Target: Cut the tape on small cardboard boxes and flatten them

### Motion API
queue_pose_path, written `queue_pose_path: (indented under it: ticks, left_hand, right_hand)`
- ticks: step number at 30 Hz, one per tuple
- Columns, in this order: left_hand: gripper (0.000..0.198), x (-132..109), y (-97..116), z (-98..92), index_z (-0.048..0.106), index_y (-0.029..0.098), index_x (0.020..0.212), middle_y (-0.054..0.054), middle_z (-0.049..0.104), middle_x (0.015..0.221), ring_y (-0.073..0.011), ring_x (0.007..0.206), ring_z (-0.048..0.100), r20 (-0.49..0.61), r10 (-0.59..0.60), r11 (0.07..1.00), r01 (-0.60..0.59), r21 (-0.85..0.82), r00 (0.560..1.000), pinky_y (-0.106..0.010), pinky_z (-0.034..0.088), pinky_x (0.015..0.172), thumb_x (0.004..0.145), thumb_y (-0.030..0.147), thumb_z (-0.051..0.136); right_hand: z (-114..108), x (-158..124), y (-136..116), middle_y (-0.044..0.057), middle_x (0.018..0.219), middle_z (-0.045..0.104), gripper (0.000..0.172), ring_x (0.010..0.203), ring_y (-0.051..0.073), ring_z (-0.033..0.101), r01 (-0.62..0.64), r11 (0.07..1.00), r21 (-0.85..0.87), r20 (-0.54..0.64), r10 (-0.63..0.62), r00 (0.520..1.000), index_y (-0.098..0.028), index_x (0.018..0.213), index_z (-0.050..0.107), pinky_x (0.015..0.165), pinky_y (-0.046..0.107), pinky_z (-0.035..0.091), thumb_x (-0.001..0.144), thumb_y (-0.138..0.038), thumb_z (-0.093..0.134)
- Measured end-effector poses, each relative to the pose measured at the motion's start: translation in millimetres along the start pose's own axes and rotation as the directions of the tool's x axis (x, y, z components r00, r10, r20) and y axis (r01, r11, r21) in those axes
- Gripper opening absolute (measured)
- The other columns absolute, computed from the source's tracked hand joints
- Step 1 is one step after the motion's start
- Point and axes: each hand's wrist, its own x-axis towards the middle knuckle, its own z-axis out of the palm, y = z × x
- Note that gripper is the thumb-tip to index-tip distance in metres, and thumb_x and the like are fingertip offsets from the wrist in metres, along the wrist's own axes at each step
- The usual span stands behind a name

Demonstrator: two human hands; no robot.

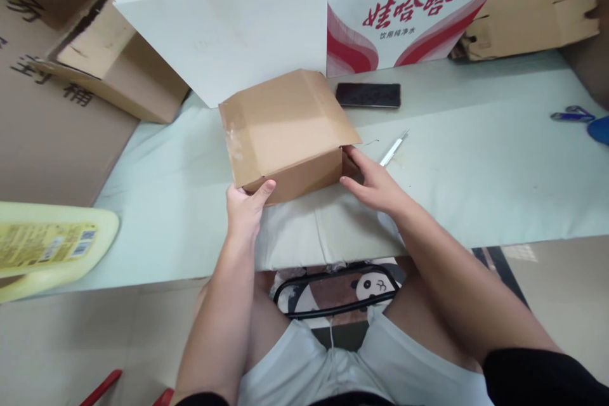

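A small brown cardboard box (304, 176) sits near the front of the covered table, its lid (290, 124) lying over the top and sticking out past the sides. At the near left corner, my left hand (245, 206) grips the box, thumb on the front face and fingers hidden behind the side. My right hand (373, 184) holds the near right corner, fingertips under the lid's edge and thumb by the front corner. Just beyond that hand lies a slim white pen-like tool (392, 149) with a thin metal tip.
A black phone (368, 95) lies behind the box. White cartons (266, 32) and an open brown carton (118, 70) line the back and left. At the left edge is a pale yellow bottle (57, 247). Flattened cardboard (528, 19) and blue-handled nail clippers (573, 115) are on the right.
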Motion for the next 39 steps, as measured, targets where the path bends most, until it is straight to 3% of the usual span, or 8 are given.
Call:
queue_pose_path:
  ticks: [10,14,18,23,28,31,35,39]
  left_hand:
    - [0.077,-6,-1,0.1,0.073,0.012,0.088,-0.014,0.079,0.091,-0.0243,0.09,0.077,0.069,-0.033,0.998,0.029,0.053,0.997,-0.028,0.063,0.08,0.038,0.064,0.099]
    - [0.067,-7,-1,1.1,0.073,0.013,0.085,-0.014,0.079,0.091,-0.0241,0.094,0.076,0.058,0.005,0.992,-0.012,0.123,0.998,-0.029,0.064,0.083,0.046,0.062,0.098]
    - [0.067,-6,0,0.6,0.072,0.015,0.085,-0.013,0.078,0.089,-0.0273,0.098,0.076,0.057,0.031,0.981,-0.041,0.188,0.998,-0.035,0.064,0.087,0.049,0.066,0.095]
    - [0.074,-6,3,-2.4,0.071,0.014,0.085,-0.015,0.078,0.091,-0.029,0.095,0.076,0.095,0.063,0.947,-0.089,0.307,0.993,-0.037,0.065,0.081,0.045,0.073,0.092]
    - [0.072,-8,1,-3.7,0.073,0.014,0.086,-0.013,0.078,0.09,-0.0269,0.088,0.075,0.123,0.08,0.936,-0.117,0.331,0.989,-0.037,0.064,0.08,0.047,0.071,0.092]
    - [0.066,-7,-4,-3.6,0.071,0.015,0.088,-0.011,0.077,0.091,-0.0259,0.094,0.074,0.089,0.057,0.983,-0.071,0.172,0.994,-0.035,0.062,0.084,0.046,0.06,0.097]
    - [0.061,4,-7,-10.5,0.067,0.02,0.091,-0.005,0.074,0.09,-0.0224,0.093,0.072,0.018,0.031,0.998,-0.03,-0.058,0.999,-0.031,0.059,0.079,0.063,0.073,0.077]
    - [0.045,21,1,-22.6,0.063,0.022,0.096,0.003,0.068,0.085,-0.0133,0.079,0.066,-0.07,-0.003,1.0,0.003,-0.005,0.998,-0.024,0.053,0.07,0.077,0.062,0.072]
  right_hand:
    - [1,2,-3,0.014,0.118,0.071,0.045,0.112,0.034,0.068,-0.087,0.987,0.137,0.0,0.088,0.996,-0.02,0.117,0.061,0.098,0.052,0.056,0.08,-0.044,0.064]
    - [2,1,-6,0.013,0.116,0.067,0.065,0.107,0.033,0.064,-0.233,0.968,0.089,-0.213,0.247,0.945,-0.021,0.122,0.053,0.091,0.051,0.053,0.067,-0.047,0.074]
    - [-3,0,-10,0.005,0.094,0.065,0.042,0.09,0.025,0.059,-0.253,0.952,0.17,-0.344,0.298,0.891,-0.024,0.093,0.056,0.082,0.042,0.048,0.066,-0.05,0.074]
    - [-10,2,-12,-0.001,0.067,0.053,0.046,0.065,0.017,0.05,-0.206,0.904,0.375,-0.304,0.329,0.894,-0.024,0.075,0.048,0.061,0.031,0.04,0.076,-0.067,0.062]
    - [-6,5,-13,0.0,0.071,0.06,0.046,0.067,0.019,0.06,-0.221,0.838,0.498,-0.231,0.374,0.898,-0.024,0.086,0.052,0.058,0.03,0.044,0.077,-0.068,0.065]
    - [-4,5,-14,0.0,0.078,0.066,0.045,0.071,0.02,0.063,-0.21,0.8,0.563,-0.198,0.376,0.905,-0.026,0.096,0.055,0.063,0.032,0.051,0.074,-0.063,0.069]
    - [-4,5,-18,0.0,0.083,0.07,0.042,0.075,0.021,0.066,-0.194,0.737,0.647,-0.189,0.402,0.896,-0.027,0.098,0.055,0.076,0.037,0.056,0.072,-0.055,0.071]
    - [-9,4,-22,-0.001,0.075,0.064,0.038,0.068,0.02,0.063,-0.207,0.727,0.654,-0.196,0.428,0.882,-0.026,0.092,0.052,0.069,0.034,0.053,0.068,-0.052,0.068]
